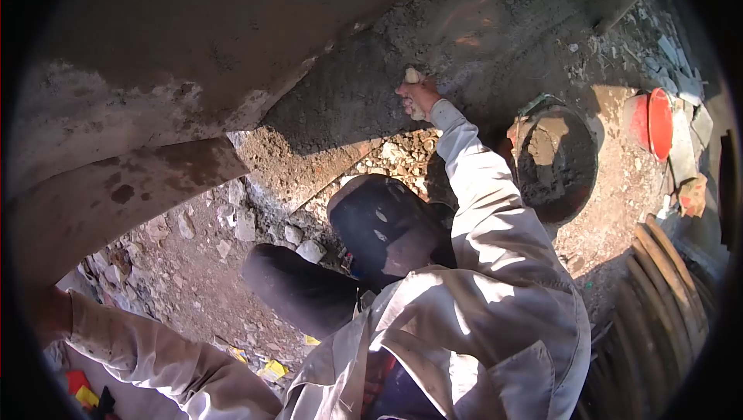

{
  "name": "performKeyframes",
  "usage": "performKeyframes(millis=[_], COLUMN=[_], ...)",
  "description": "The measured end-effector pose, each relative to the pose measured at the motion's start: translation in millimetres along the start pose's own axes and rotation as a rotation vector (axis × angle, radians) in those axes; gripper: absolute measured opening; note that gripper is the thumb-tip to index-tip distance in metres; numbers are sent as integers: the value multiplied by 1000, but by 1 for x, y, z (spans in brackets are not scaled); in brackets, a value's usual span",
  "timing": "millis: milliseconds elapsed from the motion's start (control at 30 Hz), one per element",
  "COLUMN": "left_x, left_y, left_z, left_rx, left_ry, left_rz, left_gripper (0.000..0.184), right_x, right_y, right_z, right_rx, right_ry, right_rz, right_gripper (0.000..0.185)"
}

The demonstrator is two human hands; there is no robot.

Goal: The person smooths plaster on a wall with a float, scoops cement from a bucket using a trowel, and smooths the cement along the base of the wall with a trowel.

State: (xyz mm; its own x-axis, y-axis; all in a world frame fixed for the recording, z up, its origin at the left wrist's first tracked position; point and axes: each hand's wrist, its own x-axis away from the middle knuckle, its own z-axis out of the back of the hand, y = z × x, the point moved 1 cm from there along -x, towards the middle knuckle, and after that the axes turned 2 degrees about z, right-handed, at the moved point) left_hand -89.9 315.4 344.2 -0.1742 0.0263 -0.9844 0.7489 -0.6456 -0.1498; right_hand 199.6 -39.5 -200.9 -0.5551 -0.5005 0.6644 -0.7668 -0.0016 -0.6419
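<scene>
My right hand [420,98] is closed round a pale, handle-like object [413,75]. Its ends show above and below my fingers, and I cannot make out its exact kind. The hand is up against a dark grey, wet-looking plastered surface [340,95]. To the right of that forearm stands a round tub [594,158] with grey mortar [542,145] in it. At the lower left edge, my left hand [53,315] is in shadow near the brown, damp-spotted curved surface [124,195]. Its fingers are hidden.
A red bucket [659,124] lies tipped beyond the tub, near broken slabs [685,153]. Curved wooden strips [665,281] are stacked at the lower right. Rubble and stones [311,250] lie round my knees. Yellow scraps [272,370] are on the ground.
</scene>
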Motion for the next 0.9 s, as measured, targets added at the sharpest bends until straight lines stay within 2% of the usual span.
performKeyframes(millis=[233, 333, 433, 500, 567, 600, 633, 700, 767, 800, 833, 867, 900], left_x=[1, 3, 7, 9, 6, 6, 1, -7, -3, 7, 8, 8, 3], left_y=[2, 2, 5, 7, 3, 0, 2, -33, -29, -30, -17, -3, 8], left_z=[2, 1, 2, 5, 0, -1, -3, -76, -69, -41, -23, -5, 3], left_rx=[49, 113, 198, 265, 350, 433, 831, 354, -5, -104, -17, 74, 337], left_ry=[31, 37, 30, 24, 32, 31, -1, 198, 228, 156, 103, 42, 4], left_rz=[13, 53, 101, 125, 155, 195, 394, 775, 571, 197, 98, 5, 193], left_gripper=[36, 37, 38, 39, 40, 40, 41, 42, 42, 43, 43, 44, 44], right_x=[53, 97, 190, 248, 297, 314, 333, 356, 374, 384, 387, 384, 374], right_y=[11, 17, -24, -39, -48, -45, -43, -25, -12, -7, -3, 1, 5], right_z=[-15, -18, -14, -9, 17, 32, 48, 109, 135, 141, 134, 124, 122], right_rx=[-50, 86, 64, 40, 54, 140, 230, 590, 1647, 1708, 1684, 1659, 1629], right_ry=[-162, 110, -126, 2, 34, 190, 345, 501, 845, 919, 959, 993, 1010], right_rz=[2, 250, 174, 226, 306, 431, 554, 558, 970, 676, 687, 699, 615], right_gripper=[30, 26, 26, 21, 22, 25, 29, 49, 58, 59, 59, 60, 62])
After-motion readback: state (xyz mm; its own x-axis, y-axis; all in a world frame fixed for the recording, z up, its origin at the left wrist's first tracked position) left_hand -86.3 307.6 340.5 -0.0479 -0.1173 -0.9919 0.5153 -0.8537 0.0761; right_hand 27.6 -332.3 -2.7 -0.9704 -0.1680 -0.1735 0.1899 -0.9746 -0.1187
